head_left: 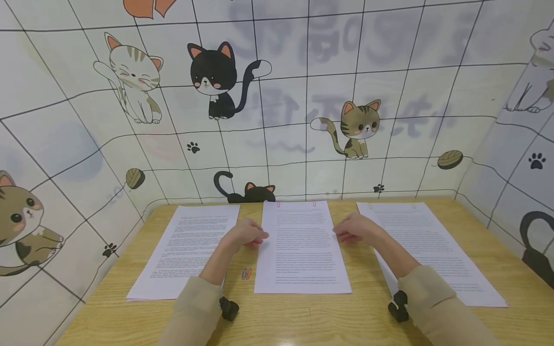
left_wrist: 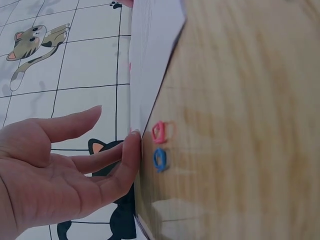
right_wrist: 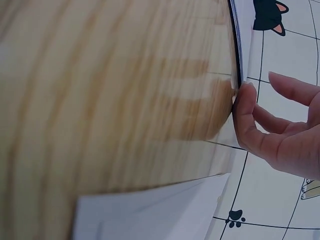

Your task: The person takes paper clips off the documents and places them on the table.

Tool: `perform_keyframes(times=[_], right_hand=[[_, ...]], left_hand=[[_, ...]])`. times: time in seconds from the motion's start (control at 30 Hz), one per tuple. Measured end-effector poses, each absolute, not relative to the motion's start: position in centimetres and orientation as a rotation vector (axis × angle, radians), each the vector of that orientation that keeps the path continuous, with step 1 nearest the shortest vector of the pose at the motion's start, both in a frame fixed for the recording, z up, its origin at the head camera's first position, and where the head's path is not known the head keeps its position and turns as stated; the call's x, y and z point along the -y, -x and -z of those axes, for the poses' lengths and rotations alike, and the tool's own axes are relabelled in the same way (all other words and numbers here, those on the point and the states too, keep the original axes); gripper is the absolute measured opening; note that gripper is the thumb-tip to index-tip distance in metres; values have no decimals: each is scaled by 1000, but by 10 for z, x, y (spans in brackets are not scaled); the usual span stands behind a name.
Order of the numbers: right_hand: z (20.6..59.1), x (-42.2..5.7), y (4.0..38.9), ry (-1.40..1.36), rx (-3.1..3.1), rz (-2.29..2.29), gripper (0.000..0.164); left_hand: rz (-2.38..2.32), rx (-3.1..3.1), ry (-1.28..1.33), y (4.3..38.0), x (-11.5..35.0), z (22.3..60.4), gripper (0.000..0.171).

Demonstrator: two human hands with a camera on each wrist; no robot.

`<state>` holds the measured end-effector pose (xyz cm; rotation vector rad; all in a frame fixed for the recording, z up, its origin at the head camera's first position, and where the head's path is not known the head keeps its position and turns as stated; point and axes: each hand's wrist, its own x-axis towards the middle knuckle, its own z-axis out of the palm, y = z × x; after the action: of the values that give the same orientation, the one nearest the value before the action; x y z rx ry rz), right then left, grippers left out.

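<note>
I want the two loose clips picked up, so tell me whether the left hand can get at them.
Probably yes: the clips lie uncovered on the table, near the left hand, with nothing visible between; its fingertips are at the edge of the middle paper.

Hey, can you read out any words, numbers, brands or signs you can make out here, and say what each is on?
None can be read for sure.
Left sheets: printed lines, too small to read.
Middle sheets: printed lines, too small.
Right sheets: printed lines, too small.
Wall covering: large faint characters, seemingly mirrored, too blurred.
</note>
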<state>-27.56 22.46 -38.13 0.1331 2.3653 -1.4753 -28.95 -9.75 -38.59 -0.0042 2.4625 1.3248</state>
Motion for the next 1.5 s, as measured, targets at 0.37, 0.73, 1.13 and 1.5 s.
perform_keyframes(times=[0.37, 0.73, 1.13, 1.5], right_hand=[[379, -223, 278, -118, -2303, 1545, 40], [383, -218, 280, 22, -2371, 1449, 32], [381, -223, 276, 90, -2406, 1514, 27], [381, -233, 277, 110, -2441, 1493, 26]], left_hand=[[-1314, -2448, 28, 290, 97, 384, 21], [-1297, -2457, -8, 290, 99, 385, 15], [-1371, -2401, -28, 292, 103, 388, 35], [-1525, -2322, -128, 294, 109, 388, 38]])
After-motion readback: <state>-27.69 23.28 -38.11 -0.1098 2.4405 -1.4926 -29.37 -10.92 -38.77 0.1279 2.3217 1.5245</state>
